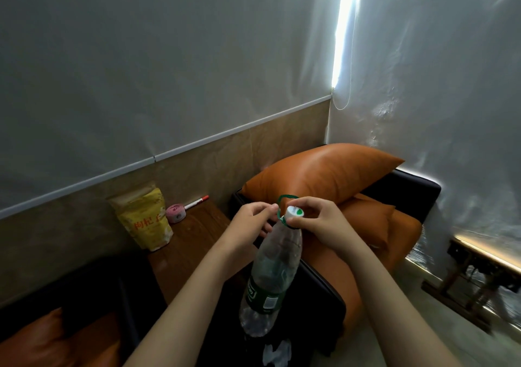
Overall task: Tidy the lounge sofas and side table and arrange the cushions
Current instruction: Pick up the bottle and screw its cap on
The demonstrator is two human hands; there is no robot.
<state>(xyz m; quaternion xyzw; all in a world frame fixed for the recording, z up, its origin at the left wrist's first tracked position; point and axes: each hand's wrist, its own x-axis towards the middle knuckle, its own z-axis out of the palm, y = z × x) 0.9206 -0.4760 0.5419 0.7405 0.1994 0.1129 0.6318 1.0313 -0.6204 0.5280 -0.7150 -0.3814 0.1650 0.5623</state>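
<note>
Clearing clutter: right hand (318, 223) pinches cap (294, 214) of bottle (270, 276), left hand (253, 220) pinches green loop (287, 197) at cap's 10 o'clock; next likely tighten, carry off

A clear, crumpled bottle (269, 271) with a green label and white cap was held nearly upright, right of the table (197, 231); two orange cushions (324, 175) lay stacked farther right.

1. You face a corner: grey wall (141, 70) left, white rail (197, 142) along its lower edge, tan marbled panel (287, 141) beneath.
2. Bright vertical strip of light (344, 28) in the corner; thin cord (349, 96) hangs there.
3. To your right: pale floor (366, 349), low wooden bench (479, 265), top edge lit.
</note>
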